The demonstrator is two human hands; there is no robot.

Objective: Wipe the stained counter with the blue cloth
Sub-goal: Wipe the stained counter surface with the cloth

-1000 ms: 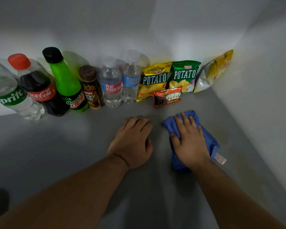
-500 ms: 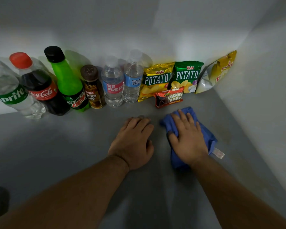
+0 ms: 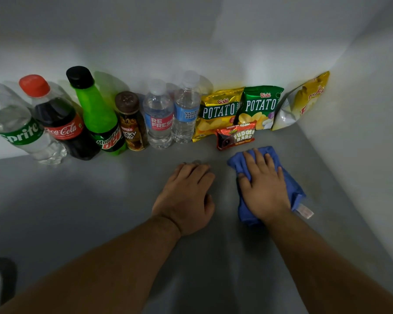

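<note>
A crumpled blue cloth (image 3: 293, 189) with a white tag lies on the grey counter (image 3: 100, 211), just in front of the snack packets. My right hand (image 3: 263, 189) presses flat on top of it, fingers spread and pointing toward the back wall. My left hand (image 3: 186, 196) rests palm down on the bare counter a little to the left of the cloth, holding nothing. Faint brownish stains mark the counter (image 3: 313, 184) to the right of the cloth, near the side wall.
Along the back wall stand a Sprite bottle (image 3: 21, 132), Coca-Cola bottle (image 3: 59, 125), Mountain Dew bottle (image 3: 98, 118), coffee bottle (image 3: 132, 125) and two water bottles (image 3: 159, 116). Potato chip bags (image 3: 220, 109) and a Fudgee Barr pack (image 3: 236, 135) sit right of them. A wall closes the right side.
My right hand has slid the blue cloth away from me, toward the Fudgee Barr pack. The left hand has stayed where it was.
</note>
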